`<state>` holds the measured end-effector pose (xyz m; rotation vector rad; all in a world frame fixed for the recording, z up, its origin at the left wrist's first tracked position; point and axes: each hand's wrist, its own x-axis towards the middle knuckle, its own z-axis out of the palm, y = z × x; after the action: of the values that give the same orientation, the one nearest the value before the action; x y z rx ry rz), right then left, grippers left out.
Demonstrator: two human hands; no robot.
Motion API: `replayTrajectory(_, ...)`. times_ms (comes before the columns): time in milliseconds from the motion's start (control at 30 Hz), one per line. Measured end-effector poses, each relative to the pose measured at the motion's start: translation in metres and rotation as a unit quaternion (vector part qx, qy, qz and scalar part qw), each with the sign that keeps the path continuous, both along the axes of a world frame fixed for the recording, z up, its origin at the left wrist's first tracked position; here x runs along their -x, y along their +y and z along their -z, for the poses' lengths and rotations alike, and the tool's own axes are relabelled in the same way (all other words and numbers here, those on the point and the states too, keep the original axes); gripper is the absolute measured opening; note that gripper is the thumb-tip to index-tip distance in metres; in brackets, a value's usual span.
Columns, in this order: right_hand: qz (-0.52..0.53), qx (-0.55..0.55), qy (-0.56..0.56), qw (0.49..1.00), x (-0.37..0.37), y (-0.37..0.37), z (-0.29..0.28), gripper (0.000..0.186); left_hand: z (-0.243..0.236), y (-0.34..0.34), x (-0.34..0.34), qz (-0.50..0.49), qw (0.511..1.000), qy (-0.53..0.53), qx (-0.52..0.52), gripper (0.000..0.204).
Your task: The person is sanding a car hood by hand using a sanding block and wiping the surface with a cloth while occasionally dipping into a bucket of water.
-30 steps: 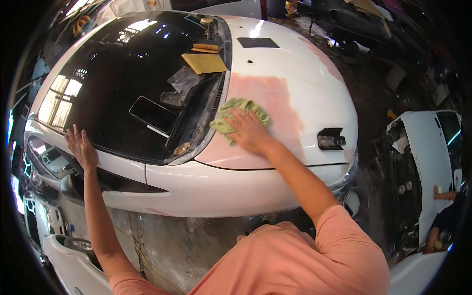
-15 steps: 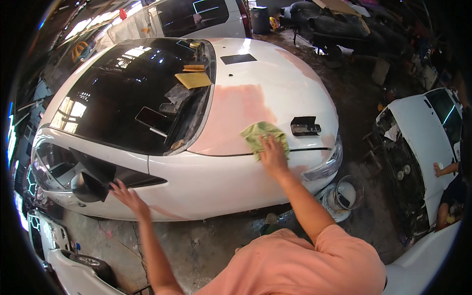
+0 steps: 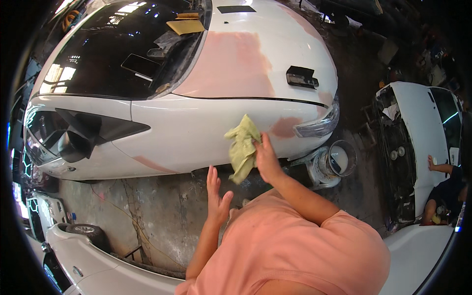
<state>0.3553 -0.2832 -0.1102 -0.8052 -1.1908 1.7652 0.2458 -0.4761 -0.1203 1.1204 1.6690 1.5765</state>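
Observation:
A crumpled yellow-green cloth [image 3: 242, 147] hangs from my right hand [image 3: 268, 160], whose fingers are closed on its right edge. It is held in front of the side of a white car [image 3: 196, 118]. My left hand [image 3: 217, 196] is lifted to the left of the cloth and holds nothing, its fingers stretched out and the thumb apart. Pinkish patches mark the car's paint, a large one on the hood [image 3: 236, 64] and a smaller one beside the headlight [image 3: 317, 129]. A black block-like object [image 3: 302, 77] rests on the hood near its front.
On the windshield lie a phone [image 3: 140, 66] and yellow sheets [image 3: 185, 27]. A dark flat sheet [image 3: 236, 9] is on the hood. Below the headlight stands a clear bucket [image 3: 341, 158] with whitish liquid. At right, another person [image 3: 445, 189] touches a second white car [image 3: 418, 147].
My right hand has drawn the cloth off the hood toward me. My left hand has left the side mirror area and come right, close to the cloth. The view has tipped lower.

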Motion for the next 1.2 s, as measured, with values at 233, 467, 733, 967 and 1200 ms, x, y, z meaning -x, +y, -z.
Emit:
replayTrajectory(233,-0.260,0.059,0.116,0.957,-0.043,-0.007,-0.035,0.055,-0.022,0.114,-0.053,-0.100,0.966,-0.236,-0.027,0.065)
replayTrajectory(467,-0.155,-0.270,-0.110,0.944,-0.148,0.116,-0.061,0.047,-0.110,0.274,0.011,-0.161,0.980,-0.047,-0.109,0.047)
replayTrajectory(733,-0.143,-0.134,-0.241,0.951,-0.262,0.204,0.020,0.037,-0.126,0.422,0.142,0.011,0.897,0.390,0.207,0.075)
replayTrajectory(967,-0.059,-0.058,-0.228,0.970,-0.277,0.219,0.045,0.033,-0.079,0.506,0.130,-0.022,0.781,0.576,0.241,0.066)
replayTrajectory(1200,-0.003,-0.014,-0.232,0.973,-0.250,0.200,0.026,0.034,-0.044,0.722,0.153,0.056,0.783,0.594,0.176,0.068)
